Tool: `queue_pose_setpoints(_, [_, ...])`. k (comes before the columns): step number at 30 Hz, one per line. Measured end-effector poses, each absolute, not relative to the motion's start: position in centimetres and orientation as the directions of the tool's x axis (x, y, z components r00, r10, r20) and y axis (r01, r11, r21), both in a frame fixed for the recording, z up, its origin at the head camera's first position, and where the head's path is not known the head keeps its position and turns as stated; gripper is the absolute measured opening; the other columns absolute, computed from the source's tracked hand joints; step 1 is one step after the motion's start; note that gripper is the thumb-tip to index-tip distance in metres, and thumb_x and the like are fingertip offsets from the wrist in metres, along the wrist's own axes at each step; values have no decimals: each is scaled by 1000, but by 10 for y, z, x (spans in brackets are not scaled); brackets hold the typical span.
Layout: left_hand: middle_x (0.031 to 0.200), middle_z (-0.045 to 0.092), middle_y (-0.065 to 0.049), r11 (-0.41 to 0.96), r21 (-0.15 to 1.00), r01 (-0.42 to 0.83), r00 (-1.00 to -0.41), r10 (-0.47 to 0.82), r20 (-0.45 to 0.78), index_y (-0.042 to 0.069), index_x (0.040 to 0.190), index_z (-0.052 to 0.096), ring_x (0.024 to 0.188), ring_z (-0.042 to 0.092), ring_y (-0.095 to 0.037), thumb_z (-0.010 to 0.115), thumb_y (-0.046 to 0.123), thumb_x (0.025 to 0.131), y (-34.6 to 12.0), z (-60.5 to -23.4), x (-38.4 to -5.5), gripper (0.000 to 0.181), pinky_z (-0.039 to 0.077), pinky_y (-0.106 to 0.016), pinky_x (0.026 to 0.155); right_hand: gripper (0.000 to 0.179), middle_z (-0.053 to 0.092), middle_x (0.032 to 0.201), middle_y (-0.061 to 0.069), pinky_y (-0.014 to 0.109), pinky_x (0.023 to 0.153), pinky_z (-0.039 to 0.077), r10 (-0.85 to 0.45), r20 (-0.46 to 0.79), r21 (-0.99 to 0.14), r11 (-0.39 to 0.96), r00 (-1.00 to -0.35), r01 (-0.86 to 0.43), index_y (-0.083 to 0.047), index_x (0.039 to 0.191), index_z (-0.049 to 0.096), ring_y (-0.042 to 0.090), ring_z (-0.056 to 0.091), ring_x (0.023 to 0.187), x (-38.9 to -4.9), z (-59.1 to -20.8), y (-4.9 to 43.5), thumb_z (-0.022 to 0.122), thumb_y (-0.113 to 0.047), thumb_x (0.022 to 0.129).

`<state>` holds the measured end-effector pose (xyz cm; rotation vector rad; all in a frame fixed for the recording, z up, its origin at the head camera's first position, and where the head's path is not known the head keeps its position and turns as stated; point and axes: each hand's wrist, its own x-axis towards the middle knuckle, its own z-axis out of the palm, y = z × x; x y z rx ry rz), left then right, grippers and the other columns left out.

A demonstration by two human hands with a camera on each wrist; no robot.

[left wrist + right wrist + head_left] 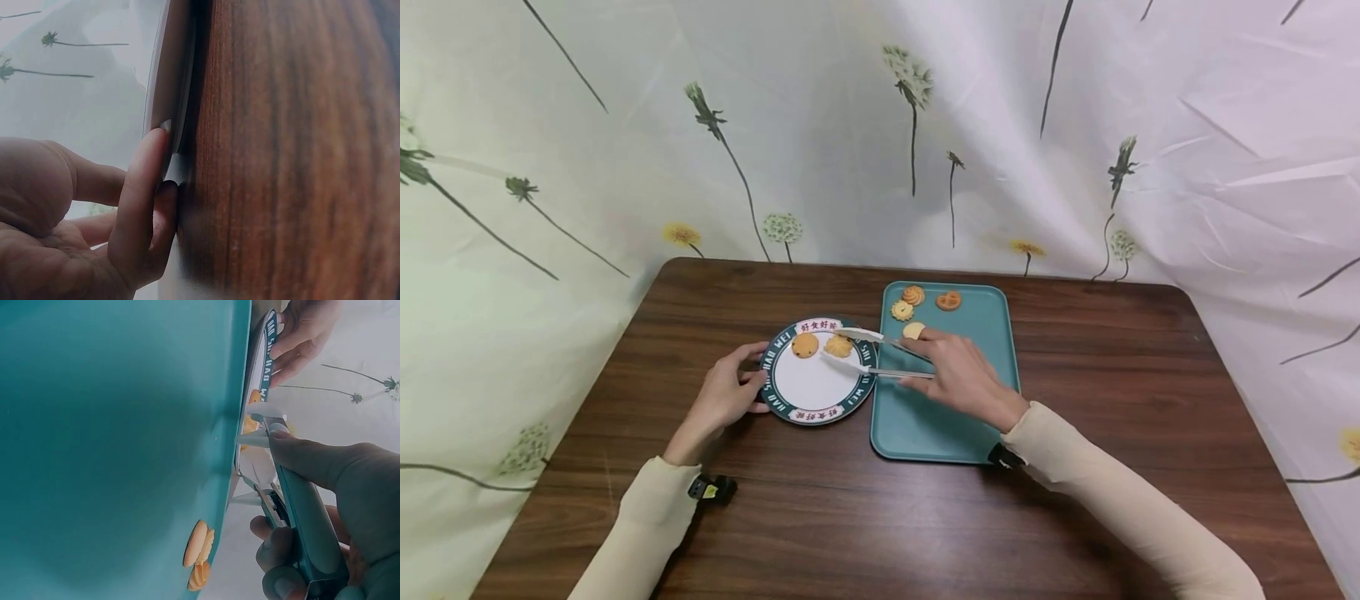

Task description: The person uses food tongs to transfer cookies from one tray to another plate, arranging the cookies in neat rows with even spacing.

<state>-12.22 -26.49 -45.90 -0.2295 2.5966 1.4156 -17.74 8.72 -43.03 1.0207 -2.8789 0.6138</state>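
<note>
My left hand (722, 390) holds the left rim of a round white plate (808, 387) with a green lettered border, thumb and fingers at its edge. Two cookies lie on the plate: a round one with dark bits (805, 345) and a rougher golden one (838, 347). In my right hand (962, 375) is a pair of metal tongs (306, 515) with white tips. The tips are spread apart over the plate, on either side of the golden cookie; whether they touch it I cannot tell.
A teal tray (917, 425) lies right of the plate. Towards its far end are a swirl cookie (913, 295), a scalloped cookie (902, 311), a pretzel-shaped cookie (948, 300) and a pale cookie (914, 330). Behind the wooden table (820, 517) hangs a flowered curtain (835, 133).
</note>
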Motion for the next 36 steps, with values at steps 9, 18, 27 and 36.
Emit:
queue_pose_setpoints(9, [153,39,-29,532,820,-211,-974,-49,-219,4,159,37,126,60,-47,47,5,109,-266,-460,-121,52,70,-29,67,59,72,107,5,21,45,42,-606,159,-343,706,-779,-619,-16,139,69,12,53,64,-178,-432,87,85,-40,88])
queue_pose_setpoints(18, [153,40,-29,533,819,-210,-974,-46,-221,4,159,37,125,60,-47,47,5,109,-265,-460,-121,52,70,-29,67,60,72,108,5,21,48,44,-597,163,-339,714,-786,-613,-16,138,70,12,55,68,-179,-433,87,87,-40,85])
queue_pose_setpoints(27, [153,39,-28,536,816,-217,-972,-45,-229,5,160,36,125,60,-46,47,6,109,-265,-460,-121,52,70,-30,67,62,73,107,5,23,50,47,-593,177,-352,707,-786,-613,-16,138,70,13,56,69,-178,-435,88,89,-40,83])
queue_pose_setpoints(36, [154,38,-29,536,821,-200,-976,-33,-216,5,160,36,124,60,-47,46,5,109,-266,-460,-121,52,70,-30,67,65,73,110,7,30,62,57,-596,200,-387,681,-778,-622,-13,140,68,17,64,79,-178,-434,97,87,-41,85])
